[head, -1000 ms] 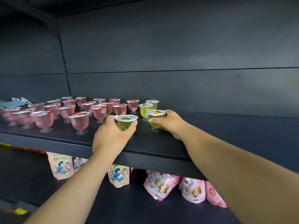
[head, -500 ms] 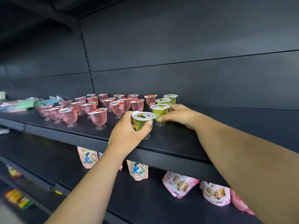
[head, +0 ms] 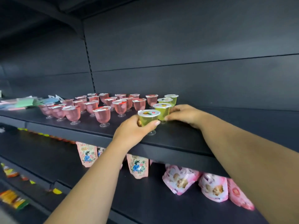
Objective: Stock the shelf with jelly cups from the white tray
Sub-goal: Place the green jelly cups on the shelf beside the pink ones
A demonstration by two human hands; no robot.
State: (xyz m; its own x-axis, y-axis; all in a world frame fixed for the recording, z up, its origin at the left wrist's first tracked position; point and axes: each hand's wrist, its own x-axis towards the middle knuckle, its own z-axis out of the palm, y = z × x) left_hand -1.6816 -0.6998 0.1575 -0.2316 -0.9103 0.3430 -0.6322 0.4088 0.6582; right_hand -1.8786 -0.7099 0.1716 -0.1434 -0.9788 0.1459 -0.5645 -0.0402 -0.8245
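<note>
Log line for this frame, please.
stage: placing | left hand: holds front green jelly cup, foot on shelf | right hand: touches second green cup | tray: unseen

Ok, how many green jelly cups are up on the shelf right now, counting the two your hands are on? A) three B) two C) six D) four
D: four green cups line up front to back: the left hand grips the front cup, the right hand touches the second, with a third and fourth behind.
</note>
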